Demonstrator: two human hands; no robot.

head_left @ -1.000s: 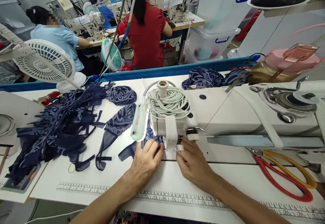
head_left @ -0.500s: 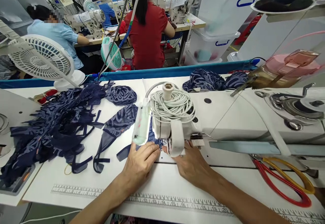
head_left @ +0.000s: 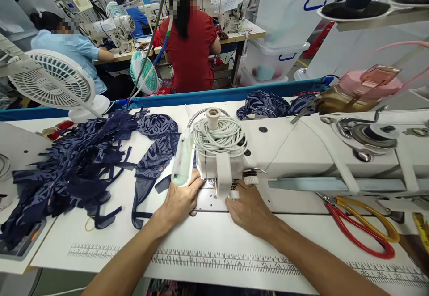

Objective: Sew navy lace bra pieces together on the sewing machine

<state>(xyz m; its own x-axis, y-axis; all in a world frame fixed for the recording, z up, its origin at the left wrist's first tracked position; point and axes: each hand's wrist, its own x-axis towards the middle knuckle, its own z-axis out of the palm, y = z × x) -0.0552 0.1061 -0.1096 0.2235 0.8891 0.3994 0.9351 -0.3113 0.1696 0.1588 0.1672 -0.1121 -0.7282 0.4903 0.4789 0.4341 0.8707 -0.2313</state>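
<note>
My left hand (head_left: 182,197) is beside the needle area of a white sewing machine (head_left: 284,146), its fingers closed and partly hidden behind the pale green lamp strip (head_left: 182,159). A sliver of navy patterned fabric (head_left: 194,159) shows just beyond these fingers; the grip on it is mostly hidden. My right hand (head_left: 248,209) is curled right of the presser area, with its fingertips behind the machine head, so what they hold is hidden. Navy patterned cup pieces (head_left: 156,155) with dangling straps lie left of the lamp.
A heap of navy pieces (head_left: 73,171) covers the left side, near a white fan (head_left: 53,79). Scissors with red and yellow handles (head_left: 362,229) lie at right. A printed ruler (head_left: 221,260) runs along the front edge. Two co-workers (head_left: 189,50) sit beyond the blue edging.
The navy fabric under the needle has moved back out of sight, baring the metal plate. My left hand has moved slightly back, its fingers now behind the lamp. The view has shifted slightly.
</note>
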